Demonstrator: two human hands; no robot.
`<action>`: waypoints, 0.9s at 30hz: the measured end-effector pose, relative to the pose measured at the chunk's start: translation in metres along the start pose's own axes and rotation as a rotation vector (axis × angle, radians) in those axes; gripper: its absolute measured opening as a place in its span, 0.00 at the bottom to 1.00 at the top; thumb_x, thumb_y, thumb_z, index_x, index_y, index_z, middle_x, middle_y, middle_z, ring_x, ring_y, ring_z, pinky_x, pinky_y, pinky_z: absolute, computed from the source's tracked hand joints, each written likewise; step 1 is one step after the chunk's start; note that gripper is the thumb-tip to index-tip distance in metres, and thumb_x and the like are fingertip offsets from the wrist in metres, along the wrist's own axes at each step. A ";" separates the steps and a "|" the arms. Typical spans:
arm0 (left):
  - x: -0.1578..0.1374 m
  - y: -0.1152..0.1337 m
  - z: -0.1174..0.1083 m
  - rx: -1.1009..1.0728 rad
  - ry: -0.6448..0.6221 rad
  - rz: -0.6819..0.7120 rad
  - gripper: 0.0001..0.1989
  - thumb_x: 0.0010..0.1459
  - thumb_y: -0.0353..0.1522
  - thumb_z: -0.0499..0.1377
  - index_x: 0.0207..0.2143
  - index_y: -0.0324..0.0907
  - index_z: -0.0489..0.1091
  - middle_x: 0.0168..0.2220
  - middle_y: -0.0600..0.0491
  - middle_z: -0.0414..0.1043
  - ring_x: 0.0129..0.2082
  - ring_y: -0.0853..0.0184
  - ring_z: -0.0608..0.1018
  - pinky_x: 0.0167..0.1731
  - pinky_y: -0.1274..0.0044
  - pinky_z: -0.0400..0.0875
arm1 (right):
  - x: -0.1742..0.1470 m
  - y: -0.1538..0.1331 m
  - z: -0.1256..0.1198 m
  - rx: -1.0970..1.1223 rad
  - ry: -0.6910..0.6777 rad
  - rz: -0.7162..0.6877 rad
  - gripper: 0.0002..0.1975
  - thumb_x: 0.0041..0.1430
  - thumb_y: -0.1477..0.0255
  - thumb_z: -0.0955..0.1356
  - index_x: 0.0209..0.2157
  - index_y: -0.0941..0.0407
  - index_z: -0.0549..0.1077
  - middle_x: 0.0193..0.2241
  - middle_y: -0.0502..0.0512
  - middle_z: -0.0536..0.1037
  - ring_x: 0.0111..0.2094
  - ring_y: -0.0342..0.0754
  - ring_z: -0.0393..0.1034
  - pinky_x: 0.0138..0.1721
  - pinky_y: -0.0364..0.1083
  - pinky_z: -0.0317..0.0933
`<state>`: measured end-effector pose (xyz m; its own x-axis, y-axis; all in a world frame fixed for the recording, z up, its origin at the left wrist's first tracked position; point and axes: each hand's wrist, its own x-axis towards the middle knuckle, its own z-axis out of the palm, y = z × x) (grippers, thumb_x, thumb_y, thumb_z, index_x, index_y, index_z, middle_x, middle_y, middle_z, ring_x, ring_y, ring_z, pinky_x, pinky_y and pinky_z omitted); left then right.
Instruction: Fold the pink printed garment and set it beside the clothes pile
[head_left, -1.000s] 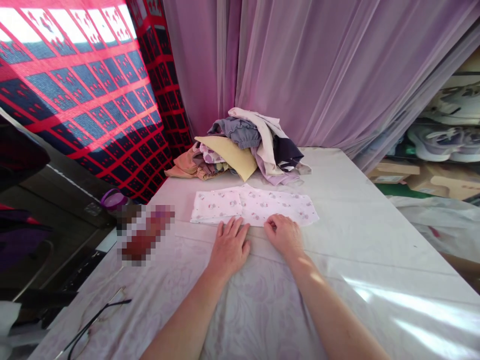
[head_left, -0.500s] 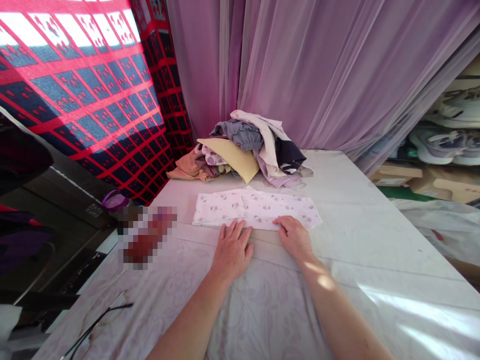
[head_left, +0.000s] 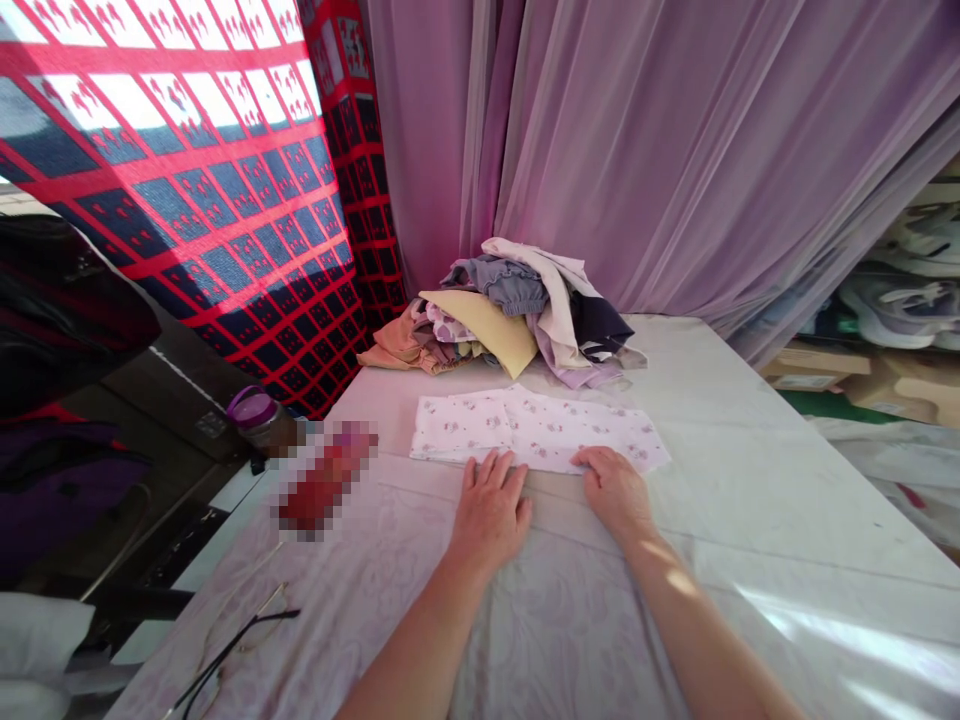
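Note:
A pale pink garment (head_left: 551,425) with small printed figures lies on the bed-like surface in a long, flat folded strip; its left part is doubled over. Which kind of garment it is, I cannot tell. My left hand (head_left: 491,512) lies flat, fingers stretched out, with the tips at the garment's near edge. Farther right, my right hand (head_left: 619,492) has its fingers bent and held together on the same near edge, thumb tucked close. Behind the strip sits a heap of crumpled clothes (head_left: 480,325) in yellow, grey, orange, white and dark blue.
Glasses (head_left: 232,645) lie at the lower left, near a blurred-out reddish thing (head_left: 326,490). A jar with a purple lid (head_left: 259,415) stands by the left edge. Purple curtains (head_left: 637,150) hang behind. Shoes (head_left: 907,305) and cardboard boxes (head_left: 817,365) are at the right.
The whole view has shifted, so everything appears farther right and slightly lower. Both hands keep their places at the garment's near edge, and the garment keeps its shape.

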<state>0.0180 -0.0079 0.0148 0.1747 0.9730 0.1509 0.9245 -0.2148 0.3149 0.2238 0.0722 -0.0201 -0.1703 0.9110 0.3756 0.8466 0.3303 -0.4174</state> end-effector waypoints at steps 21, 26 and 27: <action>-0.001 -0.004 0.007 0.004 0.022 -0.054 0.26 0.61 0.41 0.50 0.61 0.45 0.61 0.65 0.51 0.56 0.66 0.57 0.55 0.65 0.58 0.45 | -0.001 -0.006 0.007 0.162 0.139 0.168 0.15 0.52 0.68 0.58 0.29 0.53 0.75 0.33 0.55 0.78 0.36 0.50 0.71 0.39 0.48 0.64; -0.002 -0.003 0.005 0.001 0.016 -0.053 0.26 0.61 0.40 0.51 0.61 0.45 0.61 0.65 0.51 0.56 0.66 0.56 0.55 0.65 0.58 0.44 | 0.000 -0.008 0.006 0.169 0.133 0.188 0.15 0.52 0.68 0.59 0.28 0.53 0.76 0.33 0.54 0.79 0.36 0.50 0.72 0.39 0.48 0.64; -0.002 -0.003 0.005 0.001 0.016 -0.052 0.26 0.61 0.40 0.51 0.60 0.45 0.61 0.65 0.51 0.56 0.66 0.56 0.55 0.65 0.57 0.44 | 0.000 -0.009 0.006 0.169 0.132 0.188 0.15 0.52 0.68 0.58 0.29 0.53 0.76 0.33 0.54 0.79 0.37 0.50 0.72 0.39 0.48 0.64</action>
<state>0.0162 -0.0085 0.0092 0.1205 0.9814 0.1492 0.9326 -0.1634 0.3218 0.2134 0.0708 -0.0214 0.0582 0.9240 0.3780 0.7592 0.2049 -0.6178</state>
